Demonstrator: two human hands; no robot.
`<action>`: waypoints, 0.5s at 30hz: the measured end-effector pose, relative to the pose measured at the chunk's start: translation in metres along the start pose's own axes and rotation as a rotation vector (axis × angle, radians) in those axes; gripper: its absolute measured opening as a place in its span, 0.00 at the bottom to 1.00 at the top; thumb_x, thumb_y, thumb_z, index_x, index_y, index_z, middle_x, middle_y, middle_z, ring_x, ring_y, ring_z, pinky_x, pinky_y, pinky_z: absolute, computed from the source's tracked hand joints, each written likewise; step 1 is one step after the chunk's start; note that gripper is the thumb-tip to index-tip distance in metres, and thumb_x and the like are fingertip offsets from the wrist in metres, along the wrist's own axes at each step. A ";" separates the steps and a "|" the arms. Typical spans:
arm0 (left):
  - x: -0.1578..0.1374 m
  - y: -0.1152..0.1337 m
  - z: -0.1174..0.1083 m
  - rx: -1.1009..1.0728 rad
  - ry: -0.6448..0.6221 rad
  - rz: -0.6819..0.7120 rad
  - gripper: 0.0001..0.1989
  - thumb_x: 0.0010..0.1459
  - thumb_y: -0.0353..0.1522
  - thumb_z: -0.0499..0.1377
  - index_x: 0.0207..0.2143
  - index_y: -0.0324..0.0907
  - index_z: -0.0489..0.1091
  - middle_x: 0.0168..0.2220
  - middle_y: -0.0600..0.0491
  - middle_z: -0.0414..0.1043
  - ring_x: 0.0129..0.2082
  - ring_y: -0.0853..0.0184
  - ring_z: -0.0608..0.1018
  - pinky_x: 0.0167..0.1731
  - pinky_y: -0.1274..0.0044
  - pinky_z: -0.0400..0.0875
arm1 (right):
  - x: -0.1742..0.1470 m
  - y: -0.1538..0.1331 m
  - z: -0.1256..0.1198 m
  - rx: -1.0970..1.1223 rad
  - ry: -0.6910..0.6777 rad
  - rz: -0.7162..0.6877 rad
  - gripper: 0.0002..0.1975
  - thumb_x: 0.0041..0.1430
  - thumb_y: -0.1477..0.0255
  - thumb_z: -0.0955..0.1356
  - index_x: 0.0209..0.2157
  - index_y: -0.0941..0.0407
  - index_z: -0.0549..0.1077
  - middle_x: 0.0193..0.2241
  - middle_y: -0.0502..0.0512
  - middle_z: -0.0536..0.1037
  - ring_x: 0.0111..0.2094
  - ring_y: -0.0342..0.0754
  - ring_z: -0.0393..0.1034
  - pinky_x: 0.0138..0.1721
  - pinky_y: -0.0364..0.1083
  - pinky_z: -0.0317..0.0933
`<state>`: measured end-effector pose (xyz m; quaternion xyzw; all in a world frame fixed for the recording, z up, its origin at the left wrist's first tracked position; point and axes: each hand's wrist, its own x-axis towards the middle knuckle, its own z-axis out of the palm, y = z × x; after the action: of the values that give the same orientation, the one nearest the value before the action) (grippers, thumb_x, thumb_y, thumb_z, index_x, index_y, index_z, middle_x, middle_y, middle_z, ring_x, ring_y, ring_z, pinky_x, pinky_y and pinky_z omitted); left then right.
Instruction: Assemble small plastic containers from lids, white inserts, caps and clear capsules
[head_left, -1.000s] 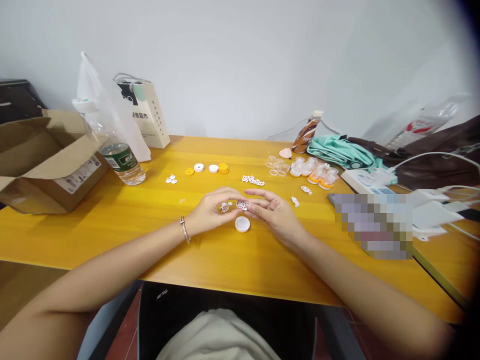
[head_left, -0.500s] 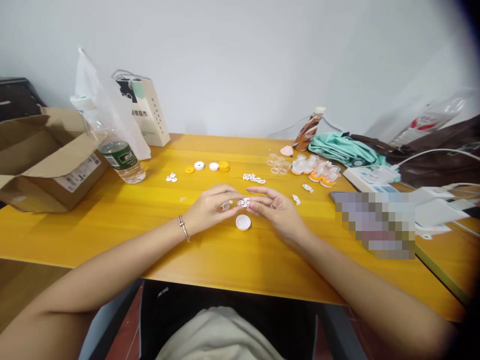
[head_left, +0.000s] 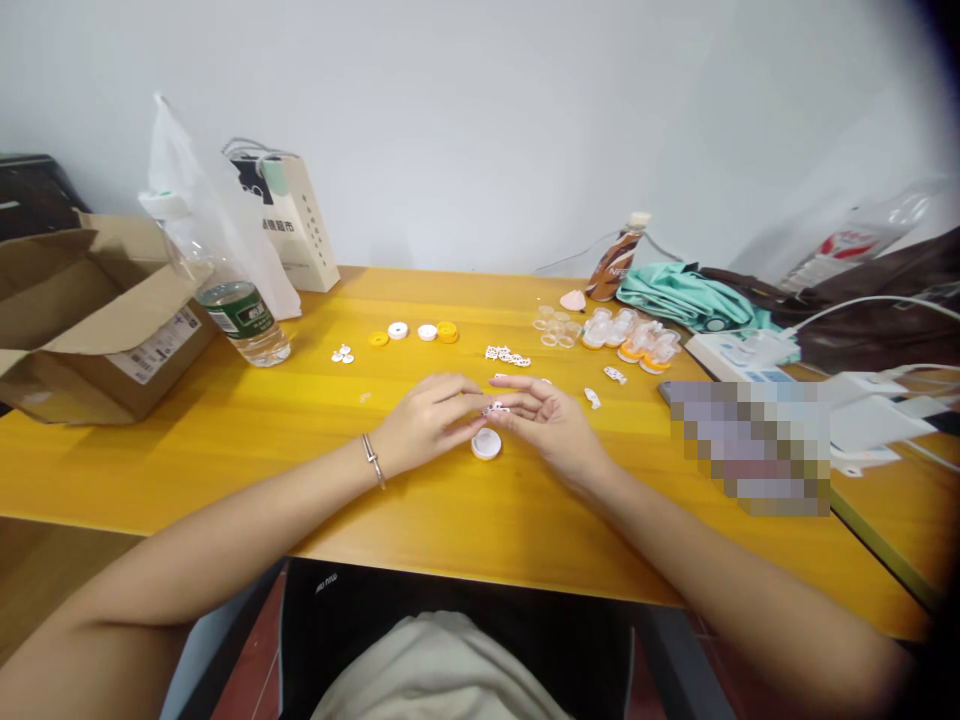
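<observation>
My left hand (head_left: 431, 425), a bracelet at its wrist, meets my right hand (head_left: 551, 425) above the table. Between their fingertips is a small white openwork piece (head_left: 495, 408), partly covered by the fingers; both hands are closed on it. Just below it on the table lies a round white lid-like disc (head_left: 486, 445) with a raised rim. Beyond the fingers is a cluster of white openwork pieces (head_left: 508, 357). To the right of my right hand are two small white parts, a curved one (head_left: 592, 398) and a patterned one (head_left: 616, 375).
Yellow and white round parts (head_left: 448, 332) and small white discs (head_left: 343, 354) lie farther back. Clear rings (head_left: 556, 328) and clear-topped orange cases (head_left: 651, 348) are at right. A water bottle (head_left: 244, 325) and open carton (head_left: 97, 330) stand left; a power strip (head_left: 727, 358) lies right.
My left hand has shifted slightly right, its fingertips now meeting the right ones. An openwork piece seen at the left fingers is now hidden, and the held piece shows less.
</observation>
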<state>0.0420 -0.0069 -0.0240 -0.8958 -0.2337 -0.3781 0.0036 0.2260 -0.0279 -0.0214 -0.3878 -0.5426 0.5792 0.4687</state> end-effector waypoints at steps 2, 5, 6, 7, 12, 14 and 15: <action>-0.001 0.000 0.002 0.046 -0.001 0.014 0.10 0.56 0.32 0.55 0.41 0.41 0.68 0.36 0.49 0.71 0.35 0.69 0.72 0.36 0.75 0.67 | 0.000 0.001 0.000 0.019 0.011 -0.004 0.18 0.42 0.72 0.72 0.39 0.54 0.68 0.30 0.50 0.78 0.32 0.44 0.73 0.42 0.47 0.63; -0.002 0.000 0.004 0.068 -0.001 0.023 0.10 0.56 0.33 0.54 0.41 0.41 0.68 0.35 0.50 0.71 0.34 0.69 0.72 0.35 0.75 0.66 | 0.000 0.001 0.000 0.042 0.030 -0.019 0.16 0.42 0.72 0.72 0.34 0.54 0.66 0.27 0.48 0.78 0.30 0.44 0.73 0.39 0.48 0.64; -0.002 0.000 0.004 0.071 -0.001 0.026 0.11 0.56 0.33 0.54 0.42 0.42 0.68 0.35 0.50 0.71 0.34 0.69 0.72 0.35 0.75 0.66 | 0.000 0.001 0.000 0.046 0.035 -0.023 0.16 0.41 0.72 0.73 0.33 0.54 0.65 0.26 0.48 0.78 0.29 0.44 0.73 0.39 0.47 0.64; -0.002 -0.001 0.004 0.074 -0.002 0.031 0.11 0.57 0.33 0.54 0.42 0.42 0.67 0.35 0.50 0.71 0.34 0.69 0.72 0.35 0.75 0.66 | 0.000 0.001 0.001 0.049 0.035 -0.024 0.16 0.41 0.72 0.73 0.32 0.54 0.65 0.26 0.48 0.78 0.29 0.44 0.72 0.38 0.47 0.64; -0.003 -0.006 0.002 0.089 -0.037 0.057 0.13 0.57 0.35 0.53 0.44 0.41 0.66 0.35 0.50 0.72 0.34 0.69 0.72 0.35 0.76 0.66 | 0.002 0.003 -0.001 0.030 0.010 -0.021 0.13 0.43 0.71 0.72 0.32 0.54 0.68 0.27 0.48 0.77 0.30 0.43 0.72 0.38 0.46 0.64; -0.004 -0.008 0.002 0.083 -0.039 0.048 0.12 0.58 0.34 0.52 0.44 0.41 0.67 0.35 0.50 0.73 0.34 0.70 0.73 0.35 0.77 0.66 | 0.003 0.004 -0.001 0.010 0.006 -0.027 0.11 0.45 0.69 0.71 0.32 0.55 0.69 0.27 0.49 0.77 0.30 0.43 0.72 0.39 0.47 0.65; -0.004 -0.009 0.002 0.076 -0.034 0.041 0.12 0.58 0.34 0.52 0.43 0.42 0.67 0.34 0.50 0.73 0.33 0.70 0.73 0.35 0.77 0.66 | 0.003 0.004 -0.002 -0.002 0.004 -0.029 0.11 0.45 0.68 0.71 0.32 0.55 0.70 0.28 0.50 0.77 0.31 0.44 0.72 0.39 0.47 0.65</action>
<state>0.0371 -0.0004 -0.0294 -0.9058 -0.2297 -0.3537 0.0414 0.2263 -0.0244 -0.0252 -0.3817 -0.5477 0.5710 0.4777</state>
